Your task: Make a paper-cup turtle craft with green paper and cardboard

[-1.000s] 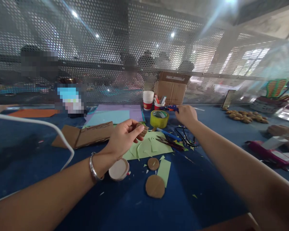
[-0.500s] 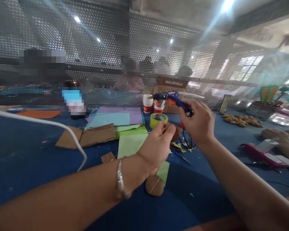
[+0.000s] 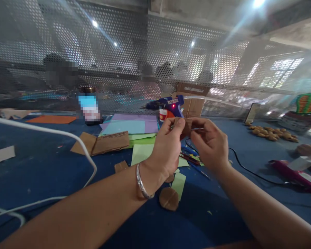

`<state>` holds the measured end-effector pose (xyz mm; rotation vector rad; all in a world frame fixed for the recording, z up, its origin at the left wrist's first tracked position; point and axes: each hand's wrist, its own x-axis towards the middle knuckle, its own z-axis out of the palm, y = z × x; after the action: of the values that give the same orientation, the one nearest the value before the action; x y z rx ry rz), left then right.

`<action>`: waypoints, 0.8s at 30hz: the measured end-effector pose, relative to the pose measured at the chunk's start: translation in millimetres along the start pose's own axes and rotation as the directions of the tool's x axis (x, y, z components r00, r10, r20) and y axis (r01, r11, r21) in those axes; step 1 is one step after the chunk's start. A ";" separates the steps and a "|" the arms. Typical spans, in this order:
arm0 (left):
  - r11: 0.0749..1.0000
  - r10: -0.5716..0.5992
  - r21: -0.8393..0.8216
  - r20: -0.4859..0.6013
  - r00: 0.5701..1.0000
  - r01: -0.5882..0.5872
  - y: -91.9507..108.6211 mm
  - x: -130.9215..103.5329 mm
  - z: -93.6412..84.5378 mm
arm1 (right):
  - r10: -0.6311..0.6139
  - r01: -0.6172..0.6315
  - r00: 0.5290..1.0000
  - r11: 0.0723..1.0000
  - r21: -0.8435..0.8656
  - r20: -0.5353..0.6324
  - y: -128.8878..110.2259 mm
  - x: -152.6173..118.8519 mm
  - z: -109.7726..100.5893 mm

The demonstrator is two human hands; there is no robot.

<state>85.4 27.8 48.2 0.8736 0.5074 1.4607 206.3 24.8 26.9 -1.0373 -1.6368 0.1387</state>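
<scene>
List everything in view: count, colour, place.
Cardboard piece: 1, brown, between hands
Glue gun: 1, blue, beyond hands
Scissors: 1, dark red, table centre
Discs: 2, brown, near side
Sheets: several, purple/blue/green, centre
Orange sheet: 1, orange, left
Folded cardboard: 1, brown, left of centre
Cup: 1, red-white, behind glue gun
Box: 1, brown, by mesh
Mesh: grey, background
Nut-like pieces: many, tan, right
Magenta tool: 1, right
White cable: left
Table: 1, blue
Left hand: 1, silver bangle, pinch grip on cardboard piece
Right hand: 1, bare, at piece's edge
</scene>
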 end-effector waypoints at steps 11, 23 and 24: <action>0.988 -0.155 0.014 0.245 0.957 0.156 -12.0 -23.0 -25.7 | 0.420 -0.629 0.777 0.548 0.552 0.469 -7.0 6.4 5.8; 0.863 -0.311 0.388 -0.094 0.946 0.323 18.0 -38.5 -53.4 | 0.384 -0.506 0.851 0.415 0.756 0.359 -5.0 10.2 -0.1; 0.856 -0.284 0.410 -0.134 0.949 0.314 20.1 -36.1 -59.9 | 0.370 -0.510 0.850 0.397 0.763 0.375 -5.1 10.6 -1.7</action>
<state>23.5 2.4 19.4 1.0342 0.9993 1.1077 205.2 28.2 38.2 -0.6338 -1.0947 1.3011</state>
